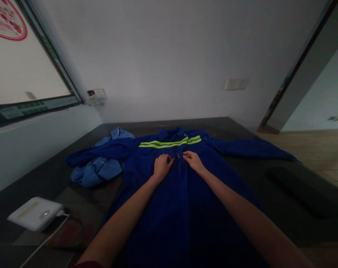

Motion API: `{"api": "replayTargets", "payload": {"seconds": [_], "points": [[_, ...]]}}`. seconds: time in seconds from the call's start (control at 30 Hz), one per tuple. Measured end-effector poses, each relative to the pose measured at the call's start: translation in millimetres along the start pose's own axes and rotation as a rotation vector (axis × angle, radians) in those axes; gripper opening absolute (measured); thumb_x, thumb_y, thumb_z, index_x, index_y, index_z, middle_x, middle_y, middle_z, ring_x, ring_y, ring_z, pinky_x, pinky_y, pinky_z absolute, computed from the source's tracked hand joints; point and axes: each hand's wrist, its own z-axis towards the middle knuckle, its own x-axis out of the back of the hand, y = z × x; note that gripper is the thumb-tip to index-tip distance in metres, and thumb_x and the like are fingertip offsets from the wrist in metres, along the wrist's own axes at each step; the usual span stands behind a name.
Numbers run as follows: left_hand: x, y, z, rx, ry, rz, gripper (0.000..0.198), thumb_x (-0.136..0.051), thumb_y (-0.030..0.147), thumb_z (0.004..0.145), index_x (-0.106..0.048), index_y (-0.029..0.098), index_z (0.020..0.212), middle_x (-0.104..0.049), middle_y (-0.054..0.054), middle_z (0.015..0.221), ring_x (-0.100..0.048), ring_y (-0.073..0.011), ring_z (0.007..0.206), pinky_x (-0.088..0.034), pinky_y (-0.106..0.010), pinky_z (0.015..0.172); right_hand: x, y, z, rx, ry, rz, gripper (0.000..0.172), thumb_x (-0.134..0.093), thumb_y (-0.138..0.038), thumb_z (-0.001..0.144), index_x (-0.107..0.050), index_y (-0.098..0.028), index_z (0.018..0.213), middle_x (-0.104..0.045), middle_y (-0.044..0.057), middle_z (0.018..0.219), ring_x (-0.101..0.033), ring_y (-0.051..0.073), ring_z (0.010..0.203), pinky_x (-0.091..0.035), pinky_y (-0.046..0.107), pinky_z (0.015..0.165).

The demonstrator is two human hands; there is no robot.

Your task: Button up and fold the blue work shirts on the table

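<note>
A dark blue work uniform (163, 208) lies front up on the dark table, collar away from me and sleeves spread to both sides. A yellow-green and grey reflective stripe (169, 143) crosses its chest. Just below that stripe, my left hand (162, 164) pinches the cloth beside the front opening. Across the opening, my right hand (193, 160) has thumb and fingers pinched together at the other front edge. Between my hands shows a small light-coloured spot at the opening, perhaps a zipper part; it is too small to make out.
Crumpled lighter blue clothing (97, 172) lies under the left sleeve. A white device (35, 214) with a cable sits front left. A dark flat object (299, 190) lies on the right of the table (221, 124). Wall sockets (237, 84) are behind.
</note>
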Motion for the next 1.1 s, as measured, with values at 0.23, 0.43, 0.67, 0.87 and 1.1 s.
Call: {"api": "replayTargets", "payload": {"seconds": [0.23,0.43,0.67,0.87,1.1], "points": [[-2.6,-0.6,0.6,0.015,-0.057,0.055,0.023,-0.051,0.041,0.088,-0.058,0.020,0.083,-0.065,-0.006,0.088,-0.059,-0.0216,0.087,-0.040,-0.031,0.074,-1.8,3.8,4.6,-0.075,0.005,0.064,0.022,-0.055,-0.023,0.079,-0.068,-0.013,0.093,-0.071,0.007,0.084,-0.065,0.016,0.075,-0.050,0.028,0.071],[-4.3,-3.1,1.6,0.000,-0.086,0.098,0.024,-0.050,0.042,0.088,-0.056,0.018,0.086,-0.064,-0.008,0.090,-0.059,-0.0235,0.089,-0.039,-0.032,0.075,9.0,9.9,6.1,-0.130,0.043,-0.014,0.029,-0.074,-0.022,0.060,-0.071,-0.014,0.088,-0.070,0.004,0.074,-0.062,0.018,0.069,-0.048,0.030,0.067],[-2.5,-4.2,2.6,-0.075,-0.115,0.030,0.019,-0.053,0.038,0.087,-0.054,0.019,0.082,-0.062,-0.005,0.085,-0.058,-0.0204,0.084,-0.039,-0.030,0.071,19.8,10.9,7.6,-0.143,0.068,-0.037,0.009,-0.070,-0.023,0.064,-0.072,-0.017,0.070,-0.070,0.003,0.068,-0.062,0.019,0.067,-0.047,0.031,0.070],[0.2,-4.8,2.3,-0.090,-0.113,-0.047,0.014,-0.050,0.030,0.088,-0.056,0.020,0.081,-0.061,-0.003,0.084,-0.057,-0.0181,0.082,-0.040,-0.028,0.071,31.9,9.2,7.3,-0.249,-0.009,0.085,0.020,-0.069,-0.015,0.063,-0.073,-0.015,0.083,-0.073,0.004,0.074,-0.065,0.017,0.065,-0.051,0.027,0.062],[1.7,-4.4,1.2,-0.136,-0.062,-0.117,0.011,-0.049,0.028,0.088,-0.057,0.021,0.084,-0.058,-0.002,0.079,-0.056,-0.0173,0.080,-0.039,-0.027,0.069,44.2,8.4,5.7,-0.351,-0.052,0.091,0.018,-0.072,-0.008,0.055,-0.072,-0.014,0.072,-0.066,0.000,0.053,-0.055,0.011,0.044,-0.041,0.022,0.044]]}}
